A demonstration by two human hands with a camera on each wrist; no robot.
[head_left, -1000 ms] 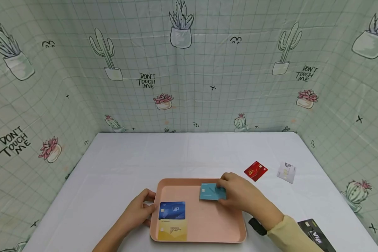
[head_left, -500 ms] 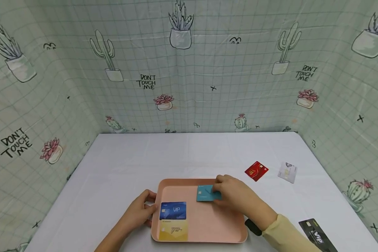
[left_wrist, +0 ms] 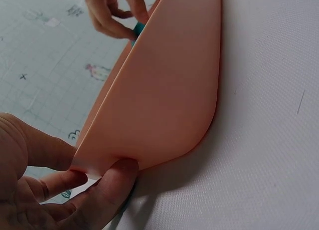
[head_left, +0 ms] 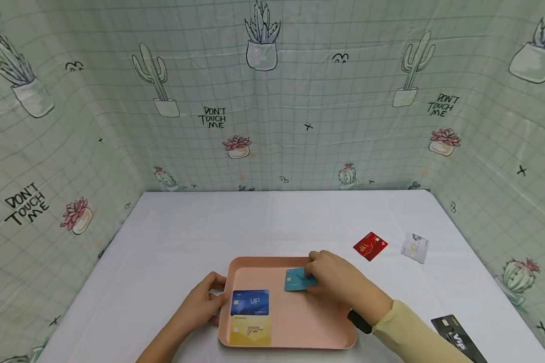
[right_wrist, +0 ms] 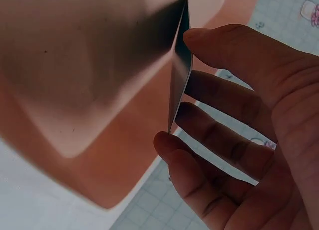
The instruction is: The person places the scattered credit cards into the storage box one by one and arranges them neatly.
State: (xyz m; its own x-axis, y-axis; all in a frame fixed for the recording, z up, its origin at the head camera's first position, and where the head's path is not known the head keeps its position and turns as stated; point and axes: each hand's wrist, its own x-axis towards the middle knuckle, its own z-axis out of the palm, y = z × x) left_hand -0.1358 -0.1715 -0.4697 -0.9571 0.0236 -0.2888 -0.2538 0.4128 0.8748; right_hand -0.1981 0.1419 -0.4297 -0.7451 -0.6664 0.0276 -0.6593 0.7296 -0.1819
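Observation:
Between the right hand's (head_left: 338,280) thumb and fingers is a teal card (head_left: 294,280), held over the back middle of a pink tray (head_left: 309,322). The right wrist view shows that card (right_wrist: 182,70) edge-on, tilted, above the tray floor; its lower face is in shadow. At the tray's left side, the left hand (head_left: 202,302) grips the rim; in the left wrist view its thumb and fingers pinch the tray wall (left_wrist: 164,85). Along the tray's left side lie a blue VIP card (head_left: 242,308) and, in front of it, a yellow card (head_left: 240,337).
Right of the tray on the white table (head_left: 186,227) lie a red card (head_left: 370,246), a pale card (head_left: 415,247) and, nearer the front, a black VIP card (head_left: 456,335). Patterned cloth (head_left: 290,91) walls enclose the back and sides.
The right hand has shifted slightly left with the teal card, which now sits a little further into the tray. The left hand keeps its grip on the rim.

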